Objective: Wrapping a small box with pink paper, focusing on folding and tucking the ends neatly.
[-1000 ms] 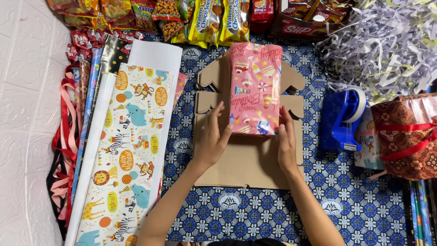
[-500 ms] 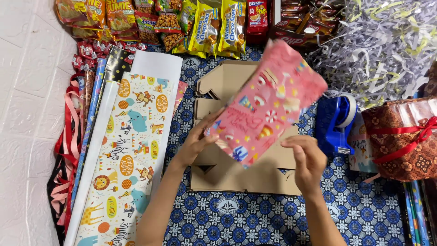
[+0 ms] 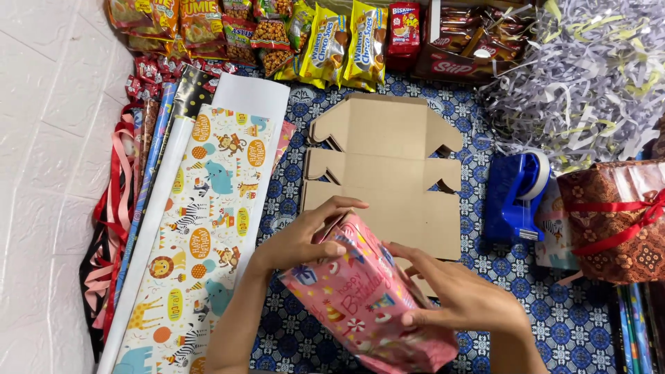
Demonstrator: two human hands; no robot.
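Blue patterned cloth carried flat cardboard; left hand and right hand both gripped pink wrapped parcel, tilted; tape dispenser nearby.

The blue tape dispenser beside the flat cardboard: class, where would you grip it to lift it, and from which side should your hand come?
Grip the blue tape dispenser across its narrow body, probably from above. It lies on the patterned cloth with a wrapped box close on one side, leaving little room there. Keep fingers off the end nearer the person, where the cutter seems to sit.
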